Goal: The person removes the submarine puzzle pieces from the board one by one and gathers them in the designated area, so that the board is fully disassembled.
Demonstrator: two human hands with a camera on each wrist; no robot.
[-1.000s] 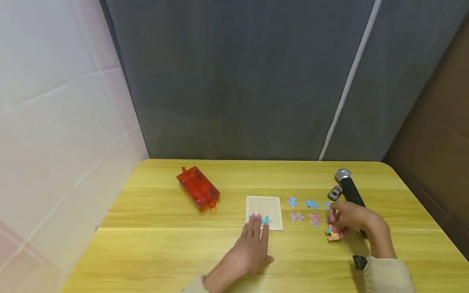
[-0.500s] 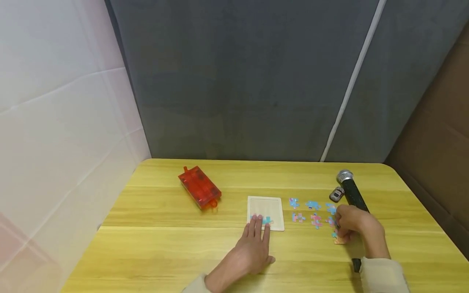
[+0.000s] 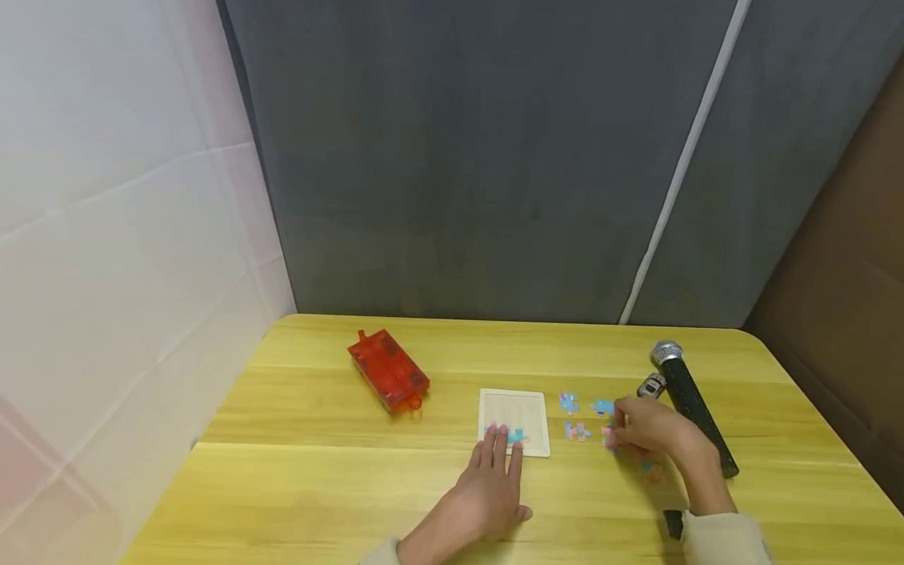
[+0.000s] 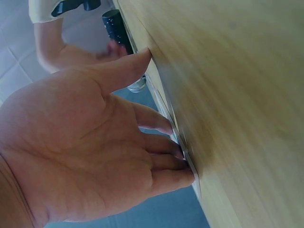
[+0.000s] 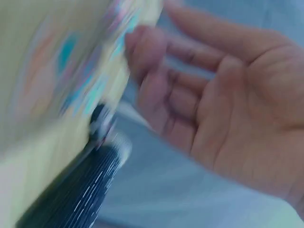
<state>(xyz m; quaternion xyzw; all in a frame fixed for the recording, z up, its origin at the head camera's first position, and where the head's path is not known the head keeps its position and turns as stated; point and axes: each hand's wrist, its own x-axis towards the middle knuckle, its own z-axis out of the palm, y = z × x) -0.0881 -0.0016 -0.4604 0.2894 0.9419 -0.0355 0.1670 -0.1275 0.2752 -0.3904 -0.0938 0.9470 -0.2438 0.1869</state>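
My left hand (image 3: 490,494) rests its straight fingers on the near edge of a pale puzzle tray (image 3: 514,399); in the left wrist view, the fingertips (image 4: 187,178) touch the rim. Blue puzzle pieces (image 3: 518,435) lie along the tray's near side, partly under those fingers. Over the loose pieces to the right is my right hand (image 3: 657,430), fingers loosely bent, with nothing visible between them in the blurred right wrist view. Around it lie a blue piece (image 3: 603,406), a pink piece (image 3: 607,433) and an orange corner piece (image 3: 653,473); other pieces are hidden beneath it.
A black microphone (image 3: 695,408) lies right of the right hand, with a small toy car (image 3: 651,385) beside its head. Left of the tray is a red translucent box (image 3: 390,369). Two more pieces, one blue (image 3: 569,403) and one pink-blue (image 3: 577,431), lie beside the tray.
My right hand has moved from the orange corner piece leftward over the blue and pink pieces, leaving the orange one on the table. The left hand stays on the tray.
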